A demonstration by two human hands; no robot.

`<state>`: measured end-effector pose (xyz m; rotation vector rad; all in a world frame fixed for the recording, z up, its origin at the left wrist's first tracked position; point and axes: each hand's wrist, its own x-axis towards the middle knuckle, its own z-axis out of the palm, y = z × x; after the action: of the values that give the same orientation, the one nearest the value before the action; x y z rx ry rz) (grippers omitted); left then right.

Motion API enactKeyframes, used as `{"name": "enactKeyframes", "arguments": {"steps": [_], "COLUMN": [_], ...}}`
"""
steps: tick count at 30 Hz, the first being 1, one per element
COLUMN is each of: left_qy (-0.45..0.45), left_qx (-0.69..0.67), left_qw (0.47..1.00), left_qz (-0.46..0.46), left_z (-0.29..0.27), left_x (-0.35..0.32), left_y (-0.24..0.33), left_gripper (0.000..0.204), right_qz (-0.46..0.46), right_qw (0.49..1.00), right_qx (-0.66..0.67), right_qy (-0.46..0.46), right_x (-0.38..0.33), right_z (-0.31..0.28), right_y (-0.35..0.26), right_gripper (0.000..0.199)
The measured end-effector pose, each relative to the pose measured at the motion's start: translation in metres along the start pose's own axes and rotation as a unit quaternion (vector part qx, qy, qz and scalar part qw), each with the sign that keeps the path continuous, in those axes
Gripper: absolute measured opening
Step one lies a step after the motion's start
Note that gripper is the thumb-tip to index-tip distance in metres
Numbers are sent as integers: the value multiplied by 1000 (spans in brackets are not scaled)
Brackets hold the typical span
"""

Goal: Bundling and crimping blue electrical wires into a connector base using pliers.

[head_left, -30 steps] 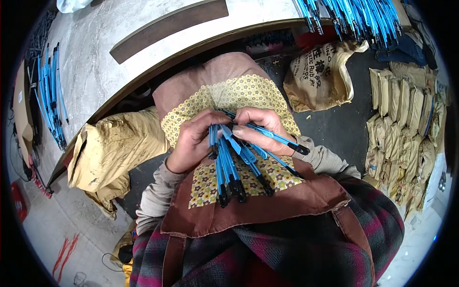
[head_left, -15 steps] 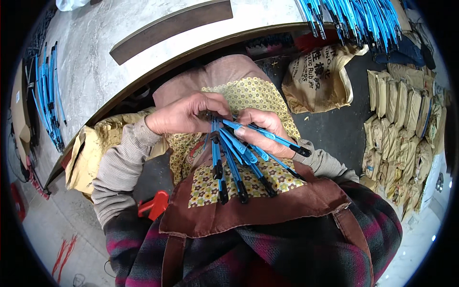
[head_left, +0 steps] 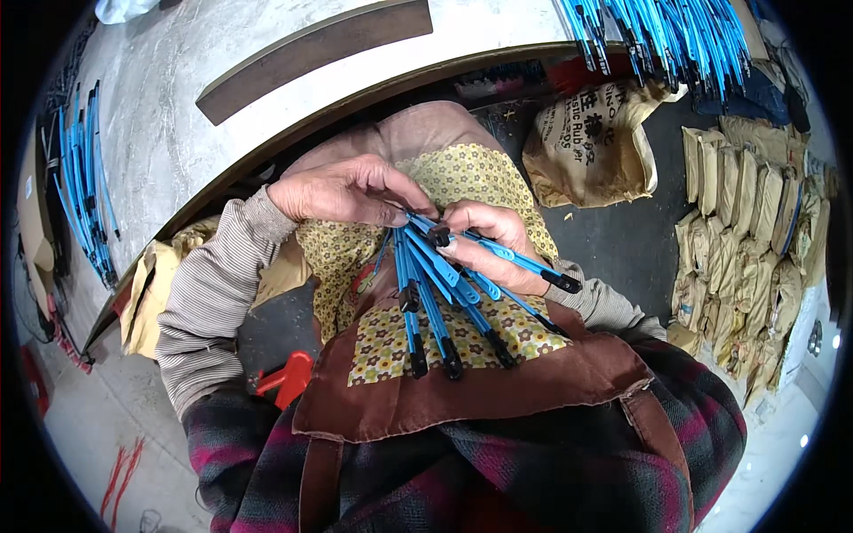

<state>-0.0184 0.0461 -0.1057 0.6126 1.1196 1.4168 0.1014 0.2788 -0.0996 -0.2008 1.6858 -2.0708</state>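
A fanned bundle of thin blue strips with black ends [head_left: 444,274] lies over my lap, most of its black tips pointing down toward my chest. My right hand [head_left: 490,238] is closed around the bundle near its upper end, thumb lying along the strips. At that same upper end, my left hand [head_left: 351,191] pinches with thumb and forefinger on a blue strip, its exact grip partly hidden by the fingers. One black end piece [head_left: 438,235] sits right between the two hands. Beneath the strips is a flowered apron [head_left: 382,342] with a brown border.
Ahead curves a grey table [head_left: 169,98] bearing a long dark bar [head_left: 311,58]. More blue strips lie at its left [head_left: 87,191] and in a big heap at far right [head_left: 666,40]. A printed paper sack [head_left: 591,147], stacked brown packets [head_left: 746,240] and a red plastic object [head_left: 289,377] stand around me.
My left forearm has swung outward to the left, and its fingers have straightened over the strips' upper end. A black end piece now shows between the hands. My right hand stays put.
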Motion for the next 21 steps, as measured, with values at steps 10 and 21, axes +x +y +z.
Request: {"name": "enactKeyframes", "arguments": {"steps": [10,21], "left_qy": [64,254], "left_qx": [167,192], "left_qw": [978,933], "left_qz": [109,168], "left_z": [10,52], "left_x": [6,-4], "left_y": [-27,-47], "left_gripper": [24,18], "right_qz": [20,-15], "right_qw": [1000,1000], "right_qx": [5,-22], "right_qy": [9,15], "right_x": [0,-1], "right_z": [-1,0], "right_y": [-4,1], "right_gripper": [5,6]}}
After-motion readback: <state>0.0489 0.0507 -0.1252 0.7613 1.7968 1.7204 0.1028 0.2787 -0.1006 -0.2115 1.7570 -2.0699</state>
